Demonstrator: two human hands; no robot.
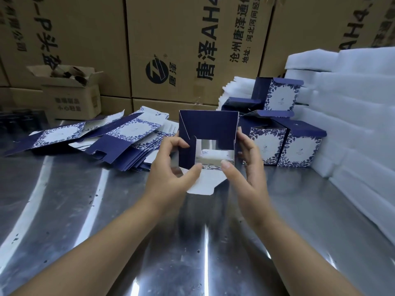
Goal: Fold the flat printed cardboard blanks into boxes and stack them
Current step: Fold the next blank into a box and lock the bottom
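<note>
Now the left hand (168,169) and right hand (248,167) grip the side walls of a half-formed box (208,124) held above the table (85,210); it is squared open and empty, flaps loose; next, I judge, the white flap (203,184) needs tucking; flat blanks (130,137) lie left, finished boxes (297,146) right; the brown carton (72,99) behind holds cardboard scraps (70,73)

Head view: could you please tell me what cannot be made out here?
Head view, all:
- Flat blanks: count hidden, they overlap.
- Finished boxes: logo print too small to read.
- Open carton, back left: contents blurred.
- Half-folded box: lower edge partly covered by the left hand and right hand.
</note>
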